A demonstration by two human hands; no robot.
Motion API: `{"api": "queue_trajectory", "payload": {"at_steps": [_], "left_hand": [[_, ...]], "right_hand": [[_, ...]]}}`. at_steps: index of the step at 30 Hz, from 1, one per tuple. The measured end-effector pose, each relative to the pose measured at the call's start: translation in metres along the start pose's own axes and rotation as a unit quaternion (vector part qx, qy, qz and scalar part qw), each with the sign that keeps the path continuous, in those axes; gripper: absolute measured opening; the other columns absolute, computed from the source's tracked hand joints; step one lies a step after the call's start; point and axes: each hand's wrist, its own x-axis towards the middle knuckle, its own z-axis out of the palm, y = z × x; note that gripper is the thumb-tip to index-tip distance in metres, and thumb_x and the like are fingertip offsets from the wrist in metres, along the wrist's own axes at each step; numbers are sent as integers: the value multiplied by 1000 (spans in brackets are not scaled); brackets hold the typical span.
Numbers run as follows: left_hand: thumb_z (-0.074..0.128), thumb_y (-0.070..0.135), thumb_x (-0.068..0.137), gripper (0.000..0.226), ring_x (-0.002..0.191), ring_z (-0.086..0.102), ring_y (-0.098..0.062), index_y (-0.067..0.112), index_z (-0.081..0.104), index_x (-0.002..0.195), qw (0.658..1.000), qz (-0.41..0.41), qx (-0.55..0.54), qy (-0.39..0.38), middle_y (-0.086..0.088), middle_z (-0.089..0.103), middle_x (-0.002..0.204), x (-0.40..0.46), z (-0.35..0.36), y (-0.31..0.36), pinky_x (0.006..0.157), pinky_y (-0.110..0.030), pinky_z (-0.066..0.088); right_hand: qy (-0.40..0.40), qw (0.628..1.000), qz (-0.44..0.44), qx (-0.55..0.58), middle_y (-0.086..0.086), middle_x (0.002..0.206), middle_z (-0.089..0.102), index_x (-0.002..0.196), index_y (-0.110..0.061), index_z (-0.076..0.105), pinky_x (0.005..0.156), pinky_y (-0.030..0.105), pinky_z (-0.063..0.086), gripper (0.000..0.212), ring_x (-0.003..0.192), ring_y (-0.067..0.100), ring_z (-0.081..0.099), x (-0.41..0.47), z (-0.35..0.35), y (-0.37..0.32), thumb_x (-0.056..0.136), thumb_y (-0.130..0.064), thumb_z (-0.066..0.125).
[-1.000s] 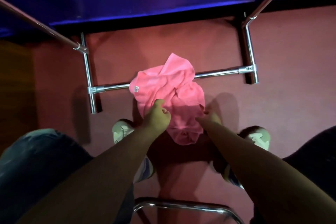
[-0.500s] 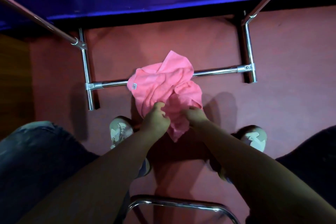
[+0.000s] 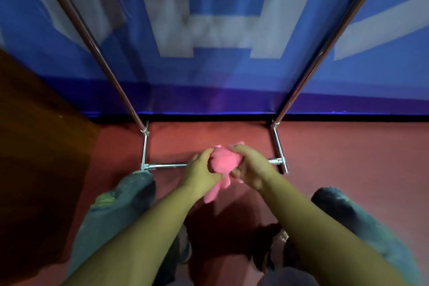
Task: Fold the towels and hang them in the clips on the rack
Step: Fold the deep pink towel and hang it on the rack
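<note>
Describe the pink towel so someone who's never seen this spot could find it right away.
Start at the metal rack standing on the red floor in front of the blue wall. Just above its low crossbar, the left hand and right hand grip a bunched pink towel between them. It is the only bright pink, soft thing here.

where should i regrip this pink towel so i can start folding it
The pink towel is bunched into a ball between the left hand and right hand, with one loose end hanging below. No corners show. Probably best to pinch that dangling end from underneath with one hand and let the rest drop open, then find the next corner along the edge.
</note>
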Motion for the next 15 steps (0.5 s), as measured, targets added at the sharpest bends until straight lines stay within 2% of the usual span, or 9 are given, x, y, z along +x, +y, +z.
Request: {"api": "queue_trajectory", "payload": {"at_steps": [3,5,8,10,11,13,15], "left_hand": [[56,2,83,37,98,58,-18,15,59,117,996,64,-56,39,-7,65,112,-31,-38,51,79,-24,43],[50,-3,84,32,91,57,-17,11,61,111,988,116,-75,61,-5,66,102,-54,-61,85,71,-23,39],[52,6,87,23,87,57,-18,12,62,107,979,165,-53,104,-9,67,102,-73,-91,123,73,-26,42],[53,16,84,14,84,61,-24,22,62,93,970,185,-103,118,-9,67,94,-91,-110,150,83,-38,52],[51,18,82,11,84,63,-27,23,61,86,963,195,-137,125,-7,66,88,-99,-119,162,83,-46,53],[48,13,84,15,78,60,-23,23,58,78,946,218,-195,138,-3,63,80,-115,-136,189,76,-44,52],[48,11,88,16,77,55,-19,21,56,78,926,244,-254,137,-7,60,81,-131,-149,215,70,-40,50]], "right_hand": [[-33,997,-62,28,2,73,65,89,-9,59,47,16,51,12,55,5,64,-55,31,-45,94,-12,48],[-54,992,-106,30,-1,68,68,86,-12,60,50,16,52,13,57,4,65,-94,48,-71,94,-14,50],[-90,980,-176,5,-6,57,66,82,-17,56,55,18,51,13,56,4,63,-141,66,-100,94,-16,51],[-103,967,-232,-16,-8,60,65,80,-21,53,66,23,49,15,60,5,64,-170,71,-112,93,-14,52],[-104,959,-262,-41,-7,68,66,81,-22,52,70,24,49,14,67,6,65,-181,72,-115,92,-13,54],[-47,921,-351,-165,1,87,64,92,-19,55,78,25,47,11,82,11,61,-197,67,-112,88,-11,62],[13,854,-403,-329,1,102,63,105,-17,57,87,20,45,31,92,9,57,-201,55,-98,79,-15,74]]}}
